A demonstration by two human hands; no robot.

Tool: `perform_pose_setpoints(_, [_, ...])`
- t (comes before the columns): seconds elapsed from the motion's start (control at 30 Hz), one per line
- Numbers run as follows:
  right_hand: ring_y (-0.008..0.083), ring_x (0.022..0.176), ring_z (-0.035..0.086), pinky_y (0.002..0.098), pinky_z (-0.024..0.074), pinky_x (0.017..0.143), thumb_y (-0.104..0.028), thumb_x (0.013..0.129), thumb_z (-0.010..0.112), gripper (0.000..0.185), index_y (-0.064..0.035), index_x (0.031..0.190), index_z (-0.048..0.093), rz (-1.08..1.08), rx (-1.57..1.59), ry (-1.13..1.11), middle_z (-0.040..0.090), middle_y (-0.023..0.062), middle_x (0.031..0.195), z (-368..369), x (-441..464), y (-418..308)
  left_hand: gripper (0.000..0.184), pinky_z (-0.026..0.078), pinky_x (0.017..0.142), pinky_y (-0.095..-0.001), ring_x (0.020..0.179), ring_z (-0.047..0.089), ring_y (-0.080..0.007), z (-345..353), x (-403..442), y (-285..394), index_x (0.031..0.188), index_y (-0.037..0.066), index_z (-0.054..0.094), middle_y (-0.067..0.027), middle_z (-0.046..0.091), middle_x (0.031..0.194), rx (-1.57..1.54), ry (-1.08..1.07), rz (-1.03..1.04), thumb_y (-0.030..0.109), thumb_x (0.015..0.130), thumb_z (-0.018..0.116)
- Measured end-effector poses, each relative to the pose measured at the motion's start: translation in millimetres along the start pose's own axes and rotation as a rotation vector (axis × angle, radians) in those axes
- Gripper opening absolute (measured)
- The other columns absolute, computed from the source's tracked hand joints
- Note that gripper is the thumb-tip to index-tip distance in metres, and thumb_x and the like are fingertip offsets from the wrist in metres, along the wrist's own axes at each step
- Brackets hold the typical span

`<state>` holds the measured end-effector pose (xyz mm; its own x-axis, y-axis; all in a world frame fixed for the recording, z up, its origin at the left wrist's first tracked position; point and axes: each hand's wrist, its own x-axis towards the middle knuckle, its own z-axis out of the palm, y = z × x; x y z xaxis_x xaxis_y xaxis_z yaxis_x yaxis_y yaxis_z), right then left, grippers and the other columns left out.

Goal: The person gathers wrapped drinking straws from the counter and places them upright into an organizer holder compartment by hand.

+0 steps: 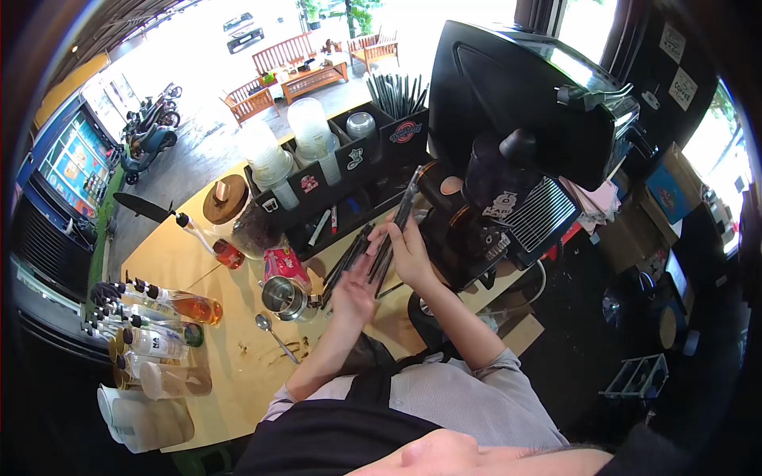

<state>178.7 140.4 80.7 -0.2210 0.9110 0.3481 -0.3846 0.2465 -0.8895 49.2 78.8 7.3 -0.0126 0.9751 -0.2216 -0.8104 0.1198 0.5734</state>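
A bunch of long black straws (409, 202) is in my right hand (407, 252), whose fingers are wrapped round its middle, so that it slants up towards the counter caddy. My left hand (354, 295) is just below and to the left, its fingers stretched out beside the lower ends of the straws. More black straws (344, 258) lie just left of that hand, partly hidden by it. A metal pitcher (284, 298) stands left of my left hand, in front of a pink packet (286, 266). A spoon (275, 337) rests on the wooden counter (230, 317) near brown spills.
A black caddy (317, 190) at the back holds stacked cups (309, 127) and upright black straws (397, 95). A grinder (500, 174) and espresso machine (516, 95) stand on the right. Several pump bottles (186, 304) line the left edge, near a wooden-lidded jar (226, 202).
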Motion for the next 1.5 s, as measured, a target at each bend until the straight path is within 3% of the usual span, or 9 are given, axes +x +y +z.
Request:
perform_pose_setpoints(0.03, [0.0183, 0.071, 0.062, 0.0291, 0.0500, 0.070, -0.014, 0.100, 0.035, 0.011, -0.0062, 0.109, 0.034, -0.018, 0.101, 0.006, 0.059, 0.0136, 0.086, 2.3, -0.6, 1.7, 0.049, 0.023, 0.109, -0.0463, 0.131, 0.037, -0.0274, 9.3, -3.4, -2.6, 0.130, 0.007, 0.048, -0.0136, 0.047, 0.136, -0.001, 0.003, 0.004, 0.038, 0.097, 0.028])
perform_pose_setpoints(0.1, [0.0172, 0.070, 0.060, 0.0293, 0.0500, 0.070, -0.013, 0.100, 0.034, 0.011, -0.0069, 0.110, 0.032, -0.041, 0.077, 0.011, 0.058, 0.0126, 0.084, 7.9, -3.0, 3.4, 0.047, 0.033, 0.105, -0.0484, 0.124, 0.045, -0.0288, 33.0, -11.6, -4.2, 0.128, 0.006, 0.049, -0.0139, 0.049, 0.133, -0.259, 0.334, -0.393, 0.033, 0.096, 0.026])
perform_pose_setpoints(0.2, [0.0151, 0.064, 0.060, 0.0266, 0.0490, 0.064, -0.010, 0.100, 0.033, 0.010, -0.0039, 0.108, 0.034, -0.088, 0.132, 0.098, 0.057, 0.0105, 0.080, 11.8, -8.2, 5.1, 0.040, 0.042, 0.098, -0.0435, 0.109, 0.057, -0.0301, 5.2, -3.6, -21.8, 0.115, 0.003, 0.055, -0.0162, 0.058, 0.118, -0.326, 0.177, -0.371, 0.026, 0.094, 0.030])
perform_pose_setpoints(0.53, [0.0121, 0.072, 0.057, 0.0257, 0.0495, 0.067, -0.011, 0.100, 0.037, 0.012, -0.0041, 0.109, 0.040, 0.199, 0.044, 0.013, 0.055, 0.0064, 0.079, 19.7, -36.0, 21.1, 0.038, 0.050, 0.091, -0.0379, 0.104, 0.061, -0.0267, -3.5, 1.5, -11.2, 0.119, 0.005, 0.053, -0.0131, 0.060, 0.117, -0.300, 0.164, -0.215, 0.023, 0.097, 0.028])
perform_pose_setpoints(0.73, [0.0117, 0.079, 0.060, 0.0256, 0.0498, 0.069, -0.014, 0.097, 0.045, 0.016, 0.0004, 0.104, 0.049, 0.289, -0.027, 0.056, 0.062, 0.0076, 0.083, 2.3, -28.6, 29.2, 0.040, 0.046, 0.096, -0.0395, 0.106, 0.059, -0.0289, -28.3, 0.8, -18.9, 0.118, 0.002, 0.052, -0.0155, 0.059, 0.118, -0.144, -0.038, -0.324, 0.026, 0.098, 0.027])
perform_pose_setpoints(0.93, [0.0100, 0.080, 0.062, 0.0250, 0.0506, 0.073, -0.018, 0.095, 0.052, 0.020, 0.0005, 0.102, 0.055, 0.591, -0.111, -0.180, 0.067, 0.0119, 0.100, -6.7, -24.9, 13.9, 0.061, 0.045, 0.096, -0.0435, 0.105, 0.059, -0.0355, -6.9, -12.0, 7.8, 0.114, -0.009, 0.050, -0.0258, 0.060, 0.108, 0.244, -0.234, -0.369, 0.043, 0.100, 0.019])
perform_pose_setpoints(1.03, [0.0099, 0.078, 0.061, 0.0235, 0.0499, 0.074, -0.020, 0.095, 0.053, 0.021, -0.0002, 0.102, 0.055, 0.566, 0.153, -0.164, 0.067, 0.0117, 0.104, -2.0, -34.6, 36.9, 0.068, 0.050, 0.089, -0.0434, 0.096, 0.063, -0.0372, -19.3, -5.9, 8.5, 0.113, -0.010, 0.049, -0.0272, 0.062, 0.097, 0.352, -0.459, -0.401, 0.049, 0.098, 0.018])
perform_pose_setpoints(1.43, [0.0193, 0.098, 0.061, 0.0327, 0.0498, 0.084, -0.020, 0.096, 0.050, 0.030, -0.0014, 0.120, 0.050, 0.550, 0.101, -0.300, 0.062, 0.0139, 0.113, -6.2, -19.2, 7.4, 0.034, 0.054, 0.078, -0.0443, 0.087, 0.066, -0.0341, -14.0, -26.0, 19.1, 0.102, -0.002, 0.051, -0.0203, 0.066, 0.088, 0.320, -0.595, -0.652, 0.030, 0.097, 0.044])
perform_pose_setpoints(1.5, [0.0232, 0.099, 0.061, 0.0337, 0.0502, 0.084, -0.020, 0.097, 0.047, 0.035, -0.0007, 0.126, 0.045, 0.471, 0.265, -0.009, 0.057, 0.0158, 0.120, -5.8, -8.6, -1.8, 0.033, 0.054, 0.080, -0.0441, 0.090, 0.066, -0.0349, -9.6, -30.9, 22.1, 0.103, -0.002, 0.052, -0.0216, 0.065, 0.091, 0.353, -0.680, -0.736, 0.030, 0.096, 0.048])
